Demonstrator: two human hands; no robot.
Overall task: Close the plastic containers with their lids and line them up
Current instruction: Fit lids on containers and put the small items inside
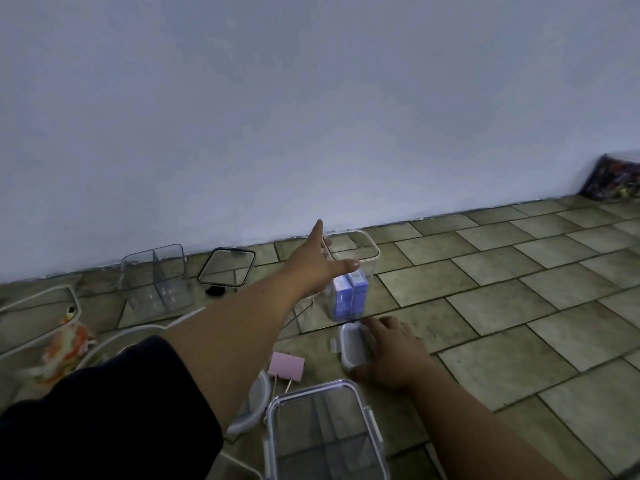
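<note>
**Reaching for the tall container, a small lid in the other hand**

From the head camera, the person's left hand (318, 261) is stretched forward to the tall clear container (362, 252), which stands on the tiled floor (502, 299) near the wall (311, 116) with two blue boxes (348, 296) inside. The fingers are spread and straight, and the thumb lies across the container's near upper edge. That is a loose, unclenched hand, and I can't tell whether it is touching yet. Nor can I make out whether a lid already sits on that white-edged rim.

Closer in, the right hand (391, 351) covers a small lid (351, 344) lying flat on the floor. The fingers reach over its far side and the thumb tucks under the near edge, so it looks to be grasping the lid.

Further left, a divided container (156, 278) stands uncovered, with a black-rimmed lid (227, 266) propped just beside it. A clip-lidded container (325, 431) sits nearest the person, next to a pink binder clip (286, 365).

To my eye the job is at an early stage. Next the left hand needs to close on the tall container and steady it or draw it in. The small lid looks too small for that mouth, so its match has to be found.
</note>
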